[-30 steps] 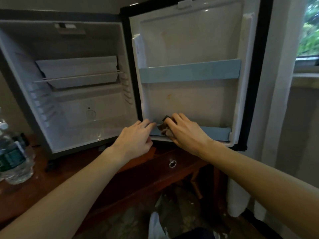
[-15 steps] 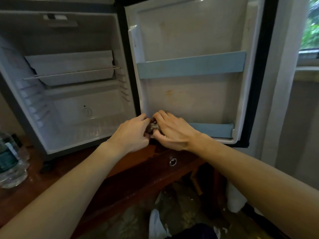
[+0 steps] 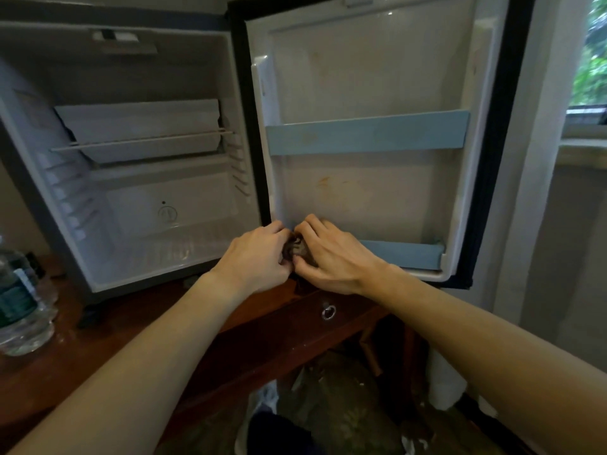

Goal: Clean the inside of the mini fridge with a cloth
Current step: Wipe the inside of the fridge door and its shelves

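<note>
A mini fridge stands open on a wooden worktop, its door swung wide to the right. At the door's lower left corner, the left hand and right hand meet, fingers curled around a small dark cloth bunched between them. A water bottle stands near the worktop's left edge.

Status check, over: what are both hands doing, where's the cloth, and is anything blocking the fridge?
Left hand and right hand both grip the cloth, bunched at the door's lower shelf. Mini fridge open. Nothing in the way.
</note>
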